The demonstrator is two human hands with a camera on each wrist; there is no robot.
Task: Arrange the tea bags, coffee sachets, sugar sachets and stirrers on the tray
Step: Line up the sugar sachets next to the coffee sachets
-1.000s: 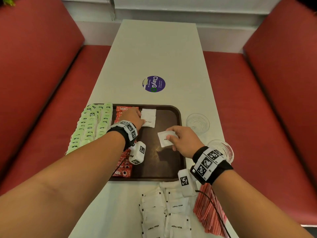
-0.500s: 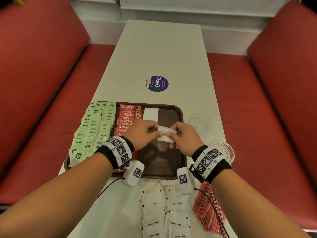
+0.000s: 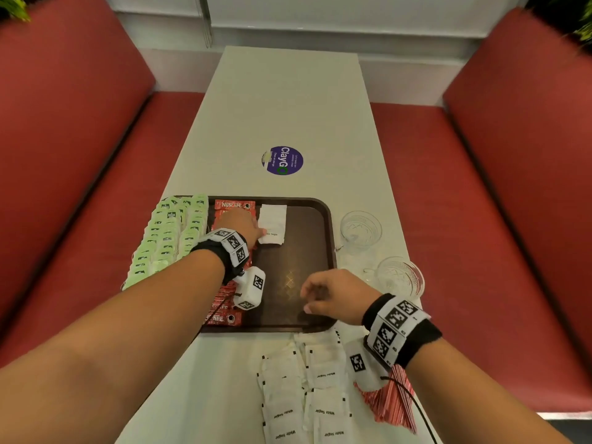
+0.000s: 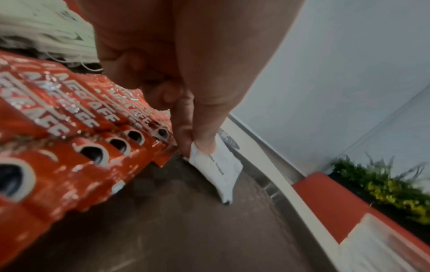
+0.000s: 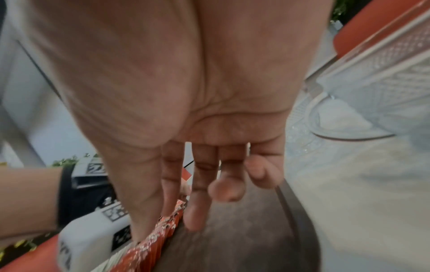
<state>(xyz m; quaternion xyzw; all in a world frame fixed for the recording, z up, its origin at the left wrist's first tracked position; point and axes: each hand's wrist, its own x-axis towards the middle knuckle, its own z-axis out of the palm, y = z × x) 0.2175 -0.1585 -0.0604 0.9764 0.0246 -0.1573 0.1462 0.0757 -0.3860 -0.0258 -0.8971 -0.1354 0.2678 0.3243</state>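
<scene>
A dark brown tray (image 3: 330,229) lies on the white table. Green tea bags (image 3: 166,235) fill its left side, and red Nescafe coffee sachets (image 3: 234,205) run in a column beside them. My left hand (image 3: 248,229) pinches a white sugar sachet (image 4: 217,166) by its corner, low over the tray, right of the coffee sachets (image 4: 76,128) and overlapping another sugar sachet (image 3: 272,216). My right hand (image 3: 330,299) hovers over the tray's near right part, fingers (image 5: 197,193) loose and holding nothing. More sugar sachets (image 3: 307,395) and red-striped stirrers (image 3: 390,402) lie on the table near me.
Two clear glass cups (image 3: 360,230) (image 3: 400,278) stand just right of the tray. A round purple sticker (image 3: 283,160) marks the table beyond the tray. Red bench seats (image 3: 464,187) flank both long sides of the table.
My left hand took the sugar sachet from my right hand and carried it to the far part of the tray. My right hand, now holding nothing, drew back toward the tray's near edge.
</scene>
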